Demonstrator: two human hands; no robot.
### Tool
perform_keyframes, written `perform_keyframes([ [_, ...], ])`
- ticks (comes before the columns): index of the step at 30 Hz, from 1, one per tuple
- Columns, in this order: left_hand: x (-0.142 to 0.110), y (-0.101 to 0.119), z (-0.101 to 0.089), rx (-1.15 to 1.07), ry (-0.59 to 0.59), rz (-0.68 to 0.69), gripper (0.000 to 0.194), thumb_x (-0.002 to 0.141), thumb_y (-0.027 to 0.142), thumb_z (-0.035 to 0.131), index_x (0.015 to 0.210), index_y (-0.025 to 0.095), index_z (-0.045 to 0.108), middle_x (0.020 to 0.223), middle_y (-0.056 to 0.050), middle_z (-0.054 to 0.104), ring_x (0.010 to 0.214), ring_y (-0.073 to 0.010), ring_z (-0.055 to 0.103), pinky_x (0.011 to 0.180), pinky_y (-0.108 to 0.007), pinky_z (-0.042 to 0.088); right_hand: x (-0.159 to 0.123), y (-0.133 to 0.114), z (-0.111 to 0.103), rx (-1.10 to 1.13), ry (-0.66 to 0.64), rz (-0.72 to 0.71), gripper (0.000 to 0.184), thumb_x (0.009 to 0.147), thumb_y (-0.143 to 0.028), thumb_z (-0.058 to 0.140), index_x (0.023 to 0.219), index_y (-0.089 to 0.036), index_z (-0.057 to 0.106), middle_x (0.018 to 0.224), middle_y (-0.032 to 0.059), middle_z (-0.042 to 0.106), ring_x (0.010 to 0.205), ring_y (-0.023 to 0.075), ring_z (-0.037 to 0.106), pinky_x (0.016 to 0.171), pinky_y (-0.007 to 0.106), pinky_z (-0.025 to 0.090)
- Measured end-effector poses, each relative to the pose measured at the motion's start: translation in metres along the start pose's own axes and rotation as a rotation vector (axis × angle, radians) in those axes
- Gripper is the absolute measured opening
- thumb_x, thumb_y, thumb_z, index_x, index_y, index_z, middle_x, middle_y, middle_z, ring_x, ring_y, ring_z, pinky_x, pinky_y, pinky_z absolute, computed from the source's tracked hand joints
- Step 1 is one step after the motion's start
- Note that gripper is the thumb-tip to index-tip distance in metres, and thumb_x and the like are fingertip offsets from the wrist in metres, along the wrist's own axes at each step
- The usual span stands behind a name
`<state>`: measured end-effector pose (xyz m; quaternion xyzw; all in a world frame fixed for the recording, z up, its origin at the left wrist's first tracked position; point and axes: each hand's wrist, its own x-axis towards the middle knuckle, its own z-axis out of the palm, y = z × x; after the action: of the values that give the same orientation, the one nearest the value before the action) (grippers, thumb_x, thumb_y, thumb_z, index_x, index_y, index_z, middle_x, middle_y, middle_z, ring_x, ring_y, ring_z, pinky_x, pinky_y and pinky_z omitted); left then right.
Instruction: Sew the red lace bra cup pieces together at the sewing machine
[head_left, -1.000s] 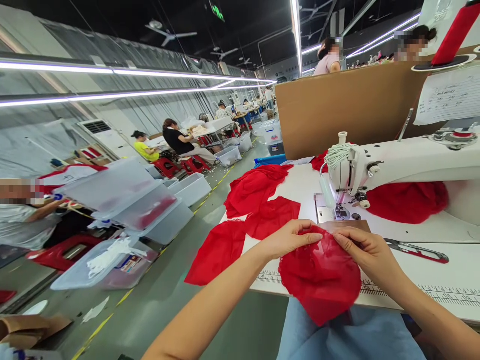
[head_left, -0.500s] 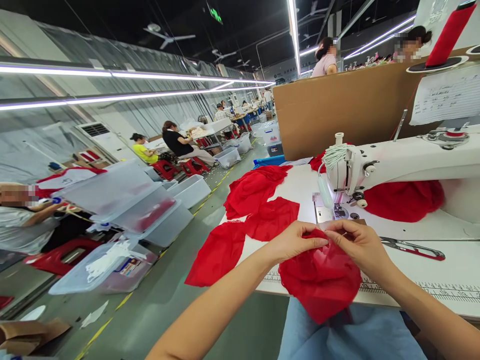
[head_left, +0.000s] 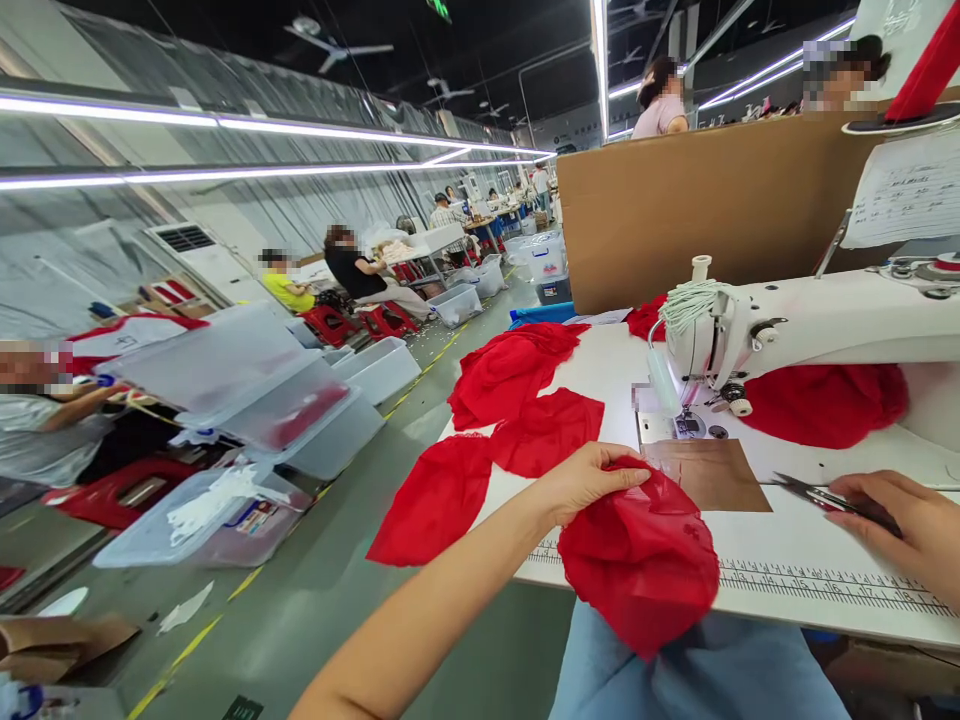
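Note:
My left hand (head_left: 585,480) pinches the top edge of a red fabric piece (head_left: 637,565) that hangs over the front edge of the white sewing table (head_left: 787,560). Off to the right, my right hand (head_left: 904,525) lies over the red-handled thread snips (head_left: 817,493) on the table, its fingers curled onto them. The white sewing machine (head_left: 795,330) stands just behind, its needle area above a brown plate (head_left: 709,475).
More red fabric pieces (head_left: 517,400) lie on the table's left part, and a red heap (head_left: 825,405) sits under the machine arm. A cardboard wall (head_left: 697,210) stands behind. Clear plastic bins (head_left: 247,400) and other workers fill the aisle to the left.
My right hand let go of the red fabric and moved right to the thread snips. The left hand kept its hold on the fabric.

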<state>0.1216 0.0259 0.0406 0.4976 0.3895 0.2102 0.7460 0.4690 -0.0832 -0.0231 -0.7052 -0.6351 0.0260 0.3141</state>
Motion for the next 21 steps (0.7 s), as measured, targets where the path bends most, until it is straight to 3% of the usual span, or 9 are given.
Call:
perform_keyframes([
  [2, 0.001, 0.000, 0.002, -0.011, -0.004, -0.004, 0.055, 0.044, 0.047, 0.100, 0.080, 0.012, 0.076, 0.074, -0.002, 0.070, 0.068, -0.0128, 0.061, 0.070, -0.026, 0.047, 0.001, 0.008, -0.002, 0.051, -0.113, 0.051, 0.046, 0.074, -0.073, 0.057, 0.081, -0.031, 0.073, 0.077, 0.0069, 0.075, 0.057, 0.0287, 0.069, 0.050, 0.042, 0.053],
  [4, 0.000, 0.000, 0.005, -0.012, 0.001, -0.006, 0.055, 0.044, 0.046, 0.100, 0.079, 0.012, 0.076, 0.074, -0.002, 0.070, 0.068, -0.0122, 0.062, 0.069, -0.025, 0.047, 0.001, 0.002, -0.003, 0.072, -0.100, 0.048, 0.047, 0.075, -0.075, 0.055, 0.077, -0.031, 0.069, 0.068, 0.0068, 0.072, 0.051, 0.0263, 0.065, 0.046, 0.040, 0.050],
  [9, -0.001, 0.001, 0.011, 0.013, -0.011, -0.010, 0.054, 0.042, 0.046, 0.100, 0.078, 0.013, 0.076, 0.072, -0.001, 0.070, 0.068, -0.0112, 0.062, 0.069, -0.024, 0.047, -0.011, -0.052, 0.001, 0.241, 0.014, 0.053, 0.051, 0.084, -0.081, 0.051, 0.080, -0.030, 0.055, 0.063, 0.0057, 0.068, 0.045, 0.0216, 0.061, 0.043, 0.034, 0.048],
  [11, -0.001, 0.001, 0.013, 0.027, -0.017, -0.001, 0.054, 0.043, 0.047, 0.100, 0.078, 0.013, 0.077, 0.072, -0.001, 0.071, 0.069, -0.0107, 0.062, 0.070, -0.023, 0.047, -0.019, -0.077, 0.008, 0.362, -0.056, 0.049, 0.050, 0.086, -0.078, 0.051, 0.094, -0.029, 0.058, 0.058, 0.0004, 0.065, 0.043, 0.0205, 0.059, 0.042, 0.032, 0.050],
  [13, -0.001, 0.000, 0.015, 0.040, -0.013, 0.000, 0.055, 0.043, 0.048, 0.100, 0.079, 0.014, 0.077, 0.073, 0.000, 0.071, 0.069, -0.0106, 0.062, 0.070, -0.023, 0.046, -0.024, -0.097, 0.017, 0.470, -0.167, 0.003, 0.049, 0.092, -0.072, 0.049, 0.105, -0.027, 0.066, 0.075, 0.0035, 0.075, 0.068, 0.0243, 0.073, 0.059, 0.032, 0.060],
  [16, 0.000, 0.000, 0.018, 0.051, 0.001, 0.004, 0.055, 0.042, 0.049, 0.099, 0.080, 0.014, 0.078, 0.074, 0.000, 0.071, 0.070, -0.0106, 0.062, 0.070, -0.023, 0.045, -0.025, -0.114, 0.027, 0.548, -0.184, -0.034, 0.054, 0.094, -0.071, 0.046, 0.095, -0.027, 0.077, 0.095, 0.0080, 0.080, 0.098, 0.0304, 0.076, 0.079, 0.036, 0.064],
  [21, -0.001, 0.000, 0.020, 0.082, -0.031, 0.044, 0.047, 0.049, 0.048, 0.097, 0.077, 0.015, 0.078, 0.072, 0.001, 0.070, 0.070, -0.0102, 0.059, 0.071, -0.023, 0.044, -0.021, -0.122, 0.032, 0.526, -0.102, -0.040, 0.056, 0.093, -0.071, 0.050, 0.099, -0.025, 0.081, 0.096, 0.0096, 0.081, 0.093, 0.0314, 0.078, 0.075, 0.038, 0.065],
])
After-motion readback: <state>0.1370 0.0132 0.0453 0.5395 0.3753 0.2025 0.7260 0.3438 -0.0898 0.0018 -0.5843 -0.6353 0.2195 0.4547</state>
